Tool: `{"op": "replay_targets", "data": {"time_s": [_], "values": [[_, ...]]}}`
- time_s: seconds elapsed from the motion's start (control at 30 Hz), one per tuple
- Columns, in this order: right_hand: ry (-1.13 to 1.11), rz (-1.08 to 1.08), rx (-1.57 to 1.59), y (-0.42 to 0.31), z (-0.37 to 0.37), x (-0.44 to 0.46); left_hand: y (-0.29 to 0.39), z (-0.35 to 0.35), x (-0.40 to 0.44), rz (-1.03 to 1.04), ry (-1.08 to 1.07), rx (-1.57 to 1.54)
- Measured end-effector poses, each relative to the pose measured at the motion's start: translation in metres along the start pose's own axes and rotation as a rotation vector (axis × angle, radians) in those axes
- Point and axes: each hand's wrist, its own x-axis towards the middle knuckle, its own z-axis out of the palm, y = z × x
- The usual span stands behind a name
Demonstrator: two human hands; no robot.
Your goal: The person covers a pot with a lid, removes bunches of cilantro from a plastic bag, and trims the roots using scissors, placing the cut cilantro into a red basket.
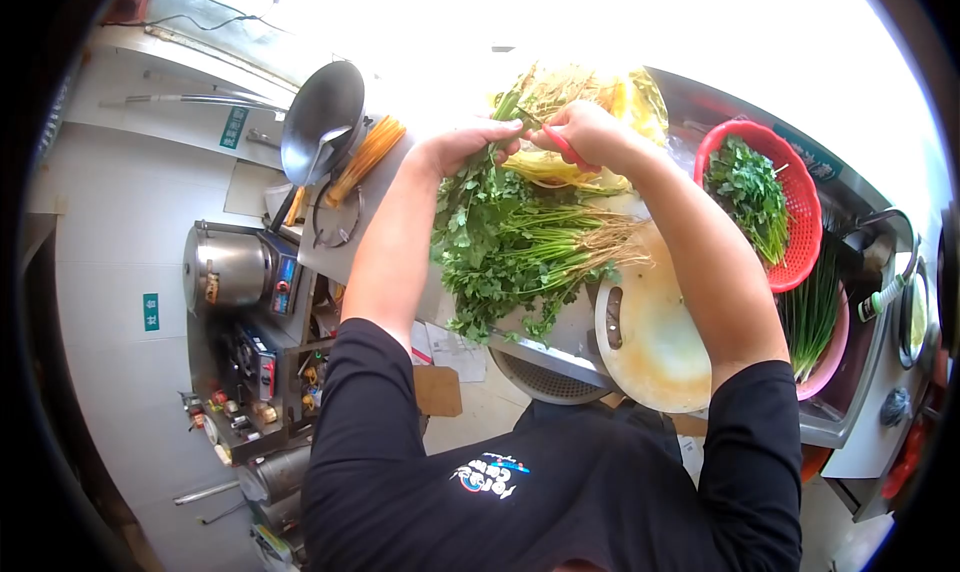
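My left hand (464, 144) is closed around the stems of a leafy bunch of cilantro (480, 200), its leaves hanging down toward me. Close beside it, my right hand (586, 132) grips a pair of scissors with red handles (566, 150); the dark blades sit by the stems and are partly hidden. Below both hands, a pile of cilantro with roots (560, 234) lies on the counter, roots pointing right. Behind the hands, more rooted stems lie on a yellow plastic bag (648, 107).
A round cutting board (655, 347) lies at the counter's near edge. To the right stand a red basket (800, 197) holding leafy greens and a pink basin (832, 357) with long green stalks. At left are a wok (325, 112), dry noodles (370, 157) and a steel pot (228, 267).
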Motion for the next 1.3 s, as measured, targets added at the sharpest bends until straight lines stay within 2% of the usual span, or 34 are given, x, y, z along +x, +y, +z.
{"op": "replay_targets", "data": {"time_s": [0.2,0.23,0.3,0.37,0.43,0.5,0.6,0.77,0.83,0.9,0.97,1.03,1.07,1.17,1.2,1.23,1.3], "values": [[0.019,0.009,-0.114,0.006,0.001,-0.005,0.000,-0.002,-0.004,-0.030,0.010,0.029],[0.018,0.007,-0.116,0.008,0.001,-0.008,-0.001,-0.002,-0.004,-0.031,0.070,0.064],[-0.036,-0.021,0.049,0.010,0.000,-0.014,-0.002,-0.003,-0.005,-0.029,0.133,0.096],[-0.028,-0.063,0.014,0.007,0.001,-0.016,-0.003,-0.002,-0.006,-0.049,0.247,0.375],[-0.018,-0.103,-0.017,0.004,0.004,-0.017,0.005,0.008,-0.014,-0.009,0.178,0.408],[0.085,-0.214,-0.110,0.001,0.007,-0.015,0.008,0.010,-0.016,0.030,0.109,0.444],[0.063,-0.096,-0.056,-0.001,0.007,-0.016,0.006,0.006,-0.017,0.023,0.064,0.523],[0.020,-0.044,-0.043,0.006,0.006,-0.021,-0.001,0.001,-0.025,-0.028,0.298,0.393],[-0.021,-0.033,-0.017,0.011,0.009,-0.028,-0.003,-0.008,-0.035,0.033,0.331,0.365],[0.046,-0.048,0.262,0.023,0.016,-0.052,0.004,-0.013,-0.047,0.093,0.435,0.381],[0.123,-0.079,0.497,0.036,0.028,-0.093,0.028,0.010,-0.067,0.223,0.581,0.501],[0.151,-0.149,0.650,0.063,0.037,-0.136,0.058,0.073,-0.081,0.588,0.620,0.514],[0.197,-0.108,0.694,0.074,0.041,-0.162,0.063,0.099,-0.080,0.683,0.548,0.440],[0.333,-0.007,0.840,0.118,0.054,-0.232,0.082,0.168,-0.042,1.329,0.424,0.997],[0.381,0.016,0.863,0.141,0.062,-0.253,0.087,0.204,-0.031,1.347,0.445,1.068],[0.428,0.037,0.885,0.159,0.068,-0.274,0.087,0.236,-0.009,1.487,0.452,1.044],[0.522,0.121,0.874,0.170,0.076,-0.315,0.077,0.294,0.038,1.628,0.380,0.999]]}}
